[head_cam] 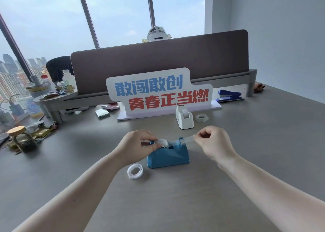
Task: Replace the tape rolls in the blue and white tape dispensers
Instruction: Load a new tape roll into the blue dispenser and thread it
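Note:
The blue tape dispenser [168, 155] stands on the grey desk in front of me. A clear tape roll [163, 142] sits in its cradle, and my left hand [139, 146] grips that roll from the left. My right hand [213, 143] pinches the free tape end [188, 138], which is stretched from the roll over the cutter to the right. A loose clear roll [135, 171] lies flat by the dispenser's near left corner. Further back stands the white tape dispenser [184, 118] with a roll inside, and another loose roll [201, 117] lies to its right.
A white sign with blue and red characters [158, 93] stands behind the white dispenser, before a brown divider [158, 63]. A blue stapler [229, 95] sits at back right. Sticky notes [102, 112], a cork-lidded jar [22, 140] and clutter fill the left side.

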`<state>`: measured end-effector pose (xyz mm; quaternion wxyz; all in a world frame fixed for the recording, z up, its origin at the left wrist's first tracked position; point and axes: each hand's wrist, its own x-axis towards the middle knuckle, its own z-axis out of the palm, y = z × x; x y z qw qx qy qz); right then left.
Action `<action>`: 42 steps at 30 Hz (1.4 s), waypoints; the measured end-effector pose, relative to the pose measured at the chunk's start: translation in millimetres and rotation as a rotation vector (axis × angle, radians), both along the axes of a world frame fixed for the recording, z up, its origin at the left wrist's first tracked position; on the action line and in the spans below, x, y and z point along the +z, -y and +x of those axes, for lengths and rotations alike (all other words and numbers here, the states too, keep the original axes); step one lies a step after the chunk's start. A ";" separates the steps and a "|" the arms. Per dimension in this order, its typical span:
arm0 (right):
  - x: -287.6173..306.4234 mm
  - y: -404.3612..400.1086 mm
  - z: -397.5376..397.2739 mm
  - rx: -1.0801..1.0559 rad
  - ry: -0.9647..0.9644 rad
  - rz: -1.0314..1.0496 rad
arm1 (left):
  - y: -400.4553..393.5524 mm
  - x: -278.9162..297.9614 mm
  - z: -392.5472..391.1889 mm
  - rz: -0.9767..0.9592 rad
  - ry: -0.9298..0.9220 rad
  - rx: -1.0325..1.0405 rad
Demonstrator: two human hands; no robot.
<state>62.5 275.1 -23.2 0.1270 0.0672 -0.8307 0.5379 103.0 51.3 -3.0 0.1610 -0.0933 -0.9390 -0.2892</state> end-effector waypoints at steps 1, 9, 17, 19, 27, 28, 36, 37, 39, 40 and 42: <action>-0.9 0.0 -0.2 -0.002 0.005 0.001 | 0.1 0.0 0.2 -0.001 0.002 0.003; -8.1 0.5 0.5 -0.003 0.056 0.027 | -2.0 1.1 3.1 0.008 0.002 0.020; -15.0 7.2 1.5 0.026 0.094 0.097 | -0.9 0.0 3.7 -0.004 -0.006 0.018; -16.6 9.6 1.9 0.037 0.103 0.114 | -0.8 -0.5 4.1 -0.003 -0.013 0.018; -16.4 14.2 0.4 0.063 0.144 0.138 | -1.7 1.1 5.5 -0.021 -0.013 0.033; -15.8 13.9 -0.1 0.068 0.149 0.136 | -1.6 1.1 5.7 -0.024 -0.013 0.036; -10.4 10.8 -1.8 0.105 0.198 0.214 | -1.7 0.5 6.0 -0.025 -0.008 0.036; -10.4 10.1 -1.3 0.107 0.206 0.245 | -1.4 0.4 6.4 -0.017 -0.004 0.037; -11.1 9.7 1.5 0.144 0.201 0.249 | -2.0 1.0 7.2 0.000 0.009 0.046; -11.3 9.5 3.4 0.196 0.198 0.208 | -2.6 1.3 7.6 0.009 0.015 0.051; -9.6 9.1 6.9 0.324 0.197 0.151 | -2.9 0.9 8.6 0.035 0.032 0.065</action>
